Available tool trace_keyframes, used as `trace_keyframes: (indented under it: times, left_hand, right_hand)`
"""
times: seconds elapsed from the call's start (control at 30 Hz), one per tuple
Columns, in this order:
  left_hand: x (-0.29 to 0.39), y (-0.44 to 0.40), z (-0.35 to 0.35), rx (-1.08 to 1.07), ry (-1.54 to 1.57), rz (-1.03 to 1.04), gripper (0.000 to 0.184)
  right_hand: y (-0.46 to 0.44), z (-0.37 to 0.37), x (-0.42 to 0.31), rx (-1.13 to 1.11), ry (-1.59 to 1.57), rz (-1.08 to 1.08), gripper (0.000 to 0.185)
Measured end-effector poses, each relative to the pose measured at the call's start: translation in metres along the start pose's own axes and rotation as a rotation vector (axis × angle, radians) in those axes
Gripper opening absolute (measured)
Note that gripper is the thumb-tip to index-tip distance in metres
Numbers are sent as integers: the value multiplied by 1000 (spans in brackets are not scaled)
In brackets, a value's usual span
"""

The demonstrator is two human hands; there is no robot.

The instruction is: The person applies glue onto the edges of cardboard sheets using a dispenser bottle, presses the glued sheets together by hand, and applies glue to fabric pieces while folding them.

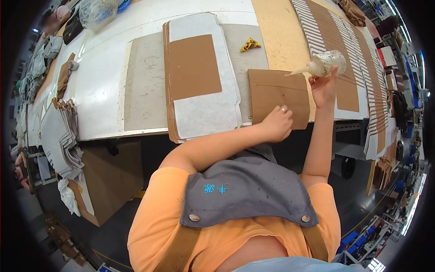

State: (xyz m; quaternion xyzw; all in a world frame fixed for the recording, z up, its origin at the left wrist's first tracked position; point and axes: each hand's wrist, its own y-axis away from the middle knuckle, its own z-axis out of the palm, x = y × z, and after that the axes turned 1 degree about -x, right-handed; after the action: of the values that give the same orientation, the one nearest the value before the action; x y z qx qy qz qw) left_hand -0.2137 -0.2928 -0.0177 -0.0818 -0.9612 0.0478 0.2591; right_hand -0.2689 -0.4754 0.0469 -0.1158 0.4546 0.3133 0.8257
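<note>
My right hand (324, 88) is raised on the right, wrapped round a cloudy squeeze bottle (329, 63). The bottle lies tilted almost sideways, and its long thin nozzle points left above the far edge of a brown cardboard piece (267, 97). A thin line crosses that cardboard. Over its near edge is my left hand (277, 123), fingers curled, a ring on one of them; what the fingertips hold, if anything, is hidden. To the left lies a stack of white-faced cardboard sheets (206, 113), with a brown rectangular panel (195, 67) showing on top.
A crumpled yellow-and-black piece (250, 44) lies beyond the cardboard. Striped stacks of overlapping sheets (333, 34) run along the table's right. Folded grey sheets (61, 136) hang at the left edge, above a large brown box (111, 177). A person (56, 18) is at the far left.
</note>
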Motion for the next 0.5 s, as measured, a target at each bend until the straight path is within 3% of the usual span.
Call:
trace_keyframes:
  times: [0.07, 0.17, 0.27, 0.37, 0.4, 0.5]
  left_hand:
    - [3, 8, 8, -164, 172, 19, 23]
    - [7, 20, 1, 181, 231, 51, 20]
    - [-1, 17, -16, 582, -41, 78, 18]
    - [-5, 29, -7, 88, 82, 54, 20]
    - [-1, 30, -10, -114, 461, 19, 19]
    - [9, 50, -20, 57, 498, 117, 16]
  right_hand:
    - [0, 1, 3, 14, 23, -25, 51]
    - [-1, 1, 5, 0, 26, -17, 53]
    - [-6, 0, 13, 3, -13, 0, 53]
    - [-7, 11, 12, 26, -52, -15, 51]
    - [-6, 16, 13, 40, -63, -19, 50]
    - [-6, 31, 11, 21, -47, -15, 52]
